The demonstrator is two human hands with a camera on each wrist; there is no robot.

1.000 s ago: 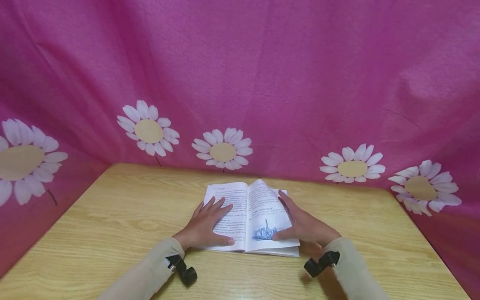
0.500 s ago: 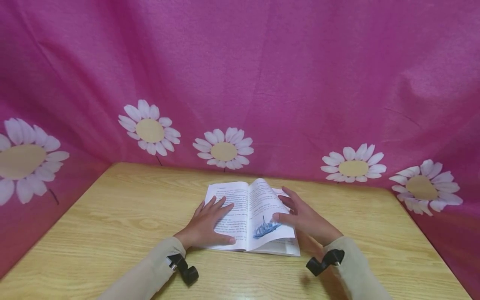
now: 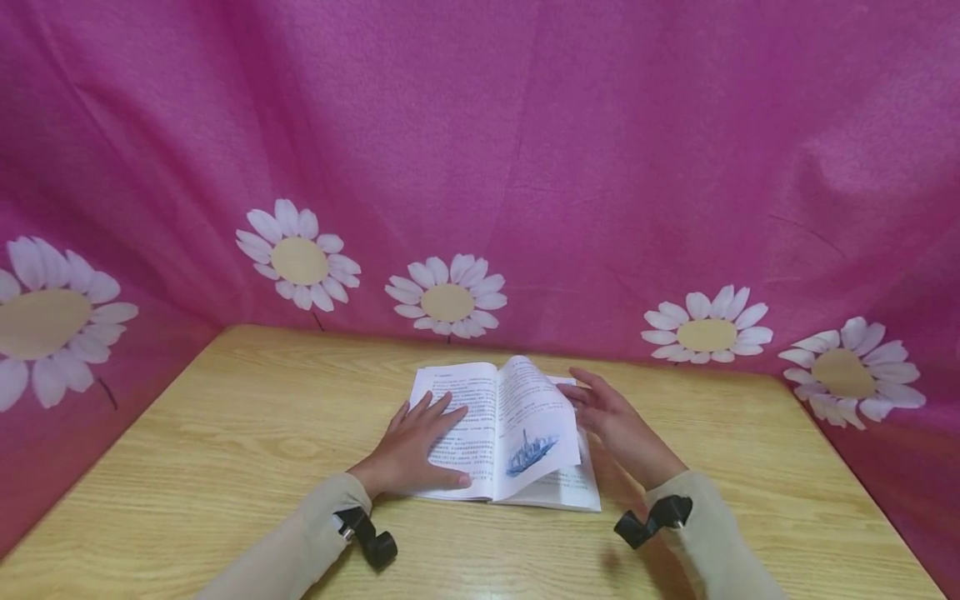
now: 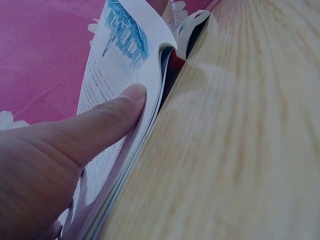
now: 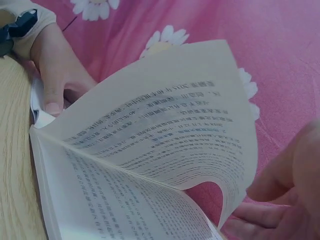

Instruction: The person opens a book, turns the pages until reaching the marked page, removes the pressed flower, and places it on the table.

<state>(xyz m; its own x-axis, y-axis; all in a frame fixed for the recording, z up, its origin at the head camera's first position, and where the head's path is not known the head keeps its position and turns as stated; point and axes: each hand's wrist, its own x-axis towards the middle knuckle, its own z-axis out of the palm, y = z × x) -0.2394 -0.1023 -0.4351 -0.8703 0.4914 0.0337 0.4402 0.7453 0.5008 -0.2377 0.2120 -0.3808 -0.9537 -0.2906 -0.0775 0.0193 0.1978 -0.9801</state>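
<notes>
An open book (image 3: pixel 465 375) lies on the table with printed text on its pages. My left hand (image 3: pixel 408 454) rests spread on the left page; in the left wrist view its thumb (image 4: pixel 112 112) presses near the lower edge by the spine. On the right side a single page (image 3: pixel 532 417) with a blue city drawing stands lifted and bowed, showing the text page (image 3: pixel 573 487) beneath. My right hand (image 3: pixel 618 433) is at that page's outer edge, fingers extended. In the right wrist view the fingers (image 5: pixel 250 220) are by the page's curled edge and the thumb tip is next to it.
The wooden table (image 3: pixel 247 433) extends around the book on all sides. Behind it and at both sides hangs a magenta cloth (image 3: pixel 570 167) with large white daisies. Each wrist carries a black strapped camera mount (image 3: pixel 367 537).
The right page has risen further and its lower corner has swung left and up. My right thumb has come off the drawing, and the hand has shifted slightly right. The left hand stays put.
</notes>
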